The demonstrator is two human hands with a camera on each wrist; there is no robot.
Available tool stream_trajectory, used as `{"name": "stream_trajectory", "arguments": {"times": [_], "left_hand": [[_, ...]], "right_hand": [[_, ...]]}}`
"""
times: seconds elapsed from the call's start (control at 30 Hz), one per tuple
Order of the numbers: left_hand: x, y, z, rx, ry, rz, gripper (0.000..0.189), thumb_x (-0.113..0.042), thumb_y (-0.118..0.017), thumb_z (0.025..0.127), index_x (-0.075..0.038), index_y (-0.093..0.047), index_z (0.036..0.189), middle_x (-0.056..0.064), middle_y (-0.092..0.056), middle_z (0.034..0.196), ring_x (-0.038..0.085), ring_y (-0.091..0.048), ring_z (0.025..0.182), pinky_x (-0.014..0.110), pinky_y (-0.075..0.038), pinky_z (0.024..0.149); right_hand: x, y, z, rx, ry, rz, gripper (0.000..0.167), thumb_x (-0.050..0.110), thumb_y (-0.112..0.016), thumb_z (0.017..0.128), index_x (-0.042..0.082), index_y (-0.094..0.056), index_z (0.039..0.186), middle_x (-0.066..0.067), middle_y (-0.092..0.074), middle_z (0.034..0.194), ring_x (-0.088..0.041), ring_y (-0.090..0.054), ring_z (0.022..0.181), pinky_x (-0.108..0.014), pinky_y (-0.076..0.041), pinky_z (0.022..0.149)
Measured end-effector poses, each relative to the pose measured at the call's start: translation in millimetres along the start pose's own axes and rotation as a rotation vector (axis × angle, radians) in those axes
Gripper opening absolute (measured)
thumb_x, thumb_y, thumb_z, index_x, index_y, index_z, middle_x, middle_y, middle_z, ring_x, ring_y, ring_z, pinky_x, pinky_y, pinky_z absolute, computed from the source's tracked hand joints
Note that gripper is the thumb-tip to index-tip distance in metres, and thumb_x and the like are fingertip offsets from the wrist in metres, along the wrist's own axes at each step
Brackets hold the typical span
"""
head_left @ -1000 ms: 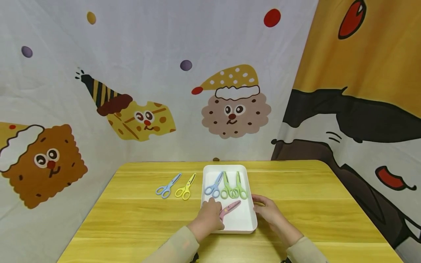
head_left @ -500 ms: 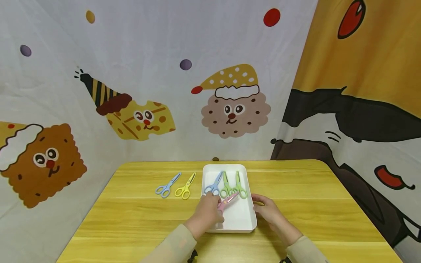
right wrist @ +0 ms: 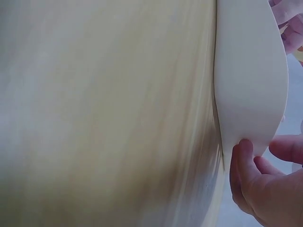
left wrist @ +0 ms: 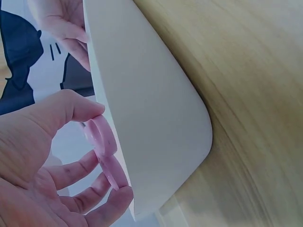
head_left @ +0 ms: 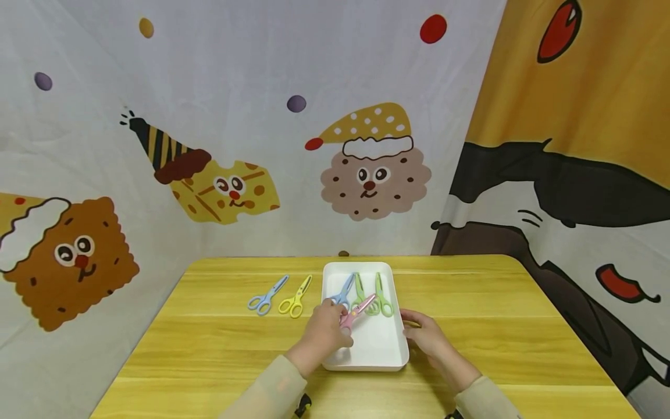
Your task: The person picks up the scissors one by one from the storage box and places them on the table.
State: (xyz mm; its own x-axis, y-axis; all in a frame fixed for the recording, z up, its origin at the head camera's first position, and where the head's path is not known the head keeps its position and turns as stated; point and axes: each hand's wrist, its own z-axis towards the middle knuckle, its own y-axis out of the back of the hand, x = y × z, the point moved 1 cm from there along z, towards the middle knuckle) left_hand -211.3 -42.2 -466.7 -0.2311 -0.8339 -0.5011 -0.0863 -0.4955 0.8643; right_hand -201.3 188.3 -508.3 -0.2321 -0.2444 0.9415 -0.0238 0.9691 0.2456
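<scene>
My left hand (head_left: 324,329) holds pink scissors (head_left: 357,313) by the finger loops, above the white tray (head_left: 377,349). In the left wrist view, the thumb and fingers pinch the pink loops (left wrist: 102,137) beside the tray's rim. The blades point away and to the right, across the other scissors. In the tray lie blue scissors (head_left: 346,286), green scissors (head_left: 359,286) and more green scissors (head_left: 385,304), their handles partly covered. My right hand (head_left: 431,337) touches the tray's right side; in the right wrist view its fingertips (right wrist: 245,144) rest against the outer wall.
On the wooden table (head_left: 220,343), left of the tray, lie blue scissors (head_left: 268,295) and yellow scissors (head_left: 296,298). A cloth with cartoon prints (head_left: 235,70) hangs behind the table.
My left hand has carried the pink scissors away from me, up and slightly left, so the blades now overlap the green scissors in view. The right hand and tray stay put.
</scene>
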Motion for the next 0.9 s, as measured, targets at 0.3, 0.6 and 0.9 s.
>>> {"name": "stream_trajectory", "arguments": {"times": [0.3,0.6,0.9], "left_hand": [[3.6,0.6,1.3,-0.005,0.031,-0.037,0.049,-0.018,-0.086,0.052,-0.010,-0.065,0.096,0.005,-0.052,0.097,0.020,-0.047,0.082,0.033,-0.046,0.068],[10.3,9.7,2.8,-0.038,0.041,-0.050,0.051,-0.019,-0.085,0.053,-0.011,-0.065,0.099,0.006,-0.053,0.097,0.022,-0.047,0.081,0.032,-0.045,0.064],[17.1,17.2,3.8,-0.075,0.031,-0.043,0.052,-0.018,-0.085,0.053,-0.008,-0.066,0.101,0.007,-0.054,0.097,0.022,-0.048,0.081,0.034,-0.046,0.068]], "right_hand": [[-0.1,-0.5,0.8,0.017,0.016,0.019,0.045,-0.010,-0.047,0.087,-0.012,-0.045,0.131,-0.033,-0.045,0.134,-0.045,-0.048,0.122,-0.047,-0.047,0.096],[-2.1,-1.3,3.4,0.005,0.019,0.019,0.045,-0.010,-0.048,0.085,-0.013,-0.047,0.130,-0.032,-0.047,0.132,-0.044,-0.049,0.120,-0.045,-0.048,0.094],[-1.9,-0.7,3.1,0.002,0.024,0.012,0.044,-0.010,-0.049,0.085,-0.013,-0.048,0.129,-0.032,-0.048,0.131,-0.043,-0.050,0.120,-0.045,-0.048,0.094]]}}
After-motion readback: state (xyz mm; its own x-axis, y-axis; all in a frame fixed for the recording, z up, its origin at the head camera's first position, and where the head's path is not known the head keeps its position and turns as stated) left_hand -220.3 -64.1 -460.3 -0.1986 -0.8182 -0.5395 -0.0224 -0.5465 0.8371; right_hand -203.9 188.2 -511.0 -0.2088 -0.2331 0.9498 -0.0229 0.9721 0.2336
